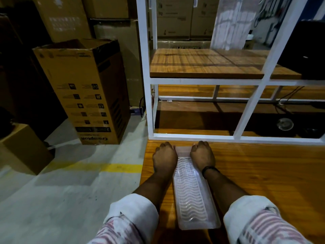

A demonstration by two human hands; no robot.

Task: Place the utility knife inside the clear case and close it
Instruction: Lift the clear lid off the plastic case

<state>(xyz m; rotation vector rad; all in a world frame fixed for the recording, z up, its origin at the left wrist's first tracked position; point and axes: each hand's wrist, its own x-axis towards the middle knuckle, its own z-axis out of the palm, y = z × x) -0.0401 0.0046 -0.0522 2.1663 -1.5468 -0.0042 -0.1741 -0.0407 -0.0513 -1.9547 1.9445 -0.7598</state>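
From my remote seat I take the clear case [192,191] as the landmark: it lies lengthwise on the wooden table [263,173], its wavy ribbed surface facing up, the near end toward the person and the far end close to the white frame.

Far left of the case, off the table on the grey floor [61,199], a tall open cardboard box [84,92] stands with its print upside down; a smaller carton [22,148] sits further left, and a yellow floor line [112,167] runs toward the table edge.

Just left of the case's far end, the left hand [165,158] is curled knuckles-up, fingers tucked under and pressing at the case's far left corner. I cannot tell what the fingertips grip. Its rolled white sleeve [133,208] shows at the bottom.

Just right of the same end, the right hand [203,156] mirrors it, curled and bearing on the far right corner, a dark band [210,169] on the wrist.

I cannot see the utility knife; the ribbed plastic hides whatever is within.

Beyond the case stands the white shelf frame [193,136] with a wooden shelf [202,64].
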